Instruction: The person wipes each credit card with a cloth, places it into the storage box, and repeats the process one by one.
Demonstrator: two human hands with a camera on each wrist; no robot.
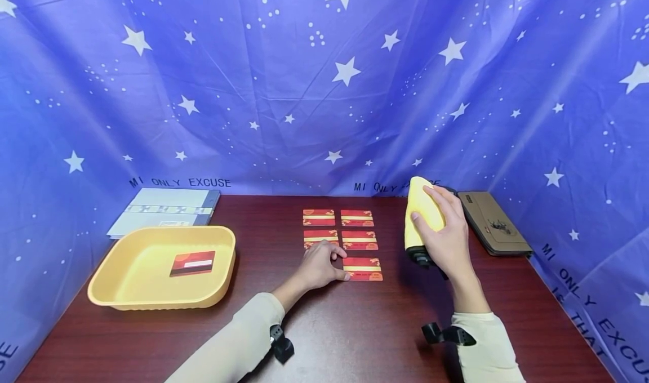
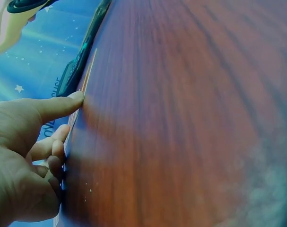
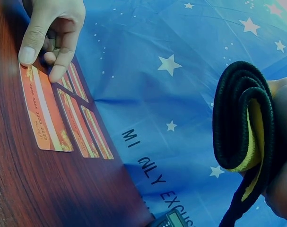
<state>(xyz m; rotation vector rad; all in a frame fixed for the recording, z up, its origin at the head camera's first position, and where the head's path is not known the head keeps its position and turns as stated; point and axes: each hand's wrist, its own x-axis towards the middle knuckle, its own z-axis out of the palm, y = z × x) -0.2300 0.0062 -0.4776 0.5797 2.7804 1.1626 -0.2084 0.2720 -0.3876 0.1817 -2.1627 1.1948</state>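
Observation:
Five red and gold bank-style cards lie in two columns on the dark wood table. My left hand (image 1: 318,266) has its thumb and index finger at the left corners of the nearest card (image 1: 362,269), which lies flat; the right wrist view shows the thumb on one corner of this card (image 3: 45,111). Behind that hand, another card (image 1: 320,235) is partly covered. My right hand (image 1: 448,239) grips a rolled yellow cloth (image 1: 418,214) above the table, right of the cards. The black edging of the cloth (image 3: 223,118) shows at its rolled end in the right wrist view.
A yellow plastic basin (image 1: 225,281) stands at left with a red card (image 1: 192,263) inside. Behind it lies a flat grey-white box (image 1: 162,203). A brown wallet-like case (image 1: 494,225) lies at right. A calculator (image 3: 171,220) shows low in the right wrist view.

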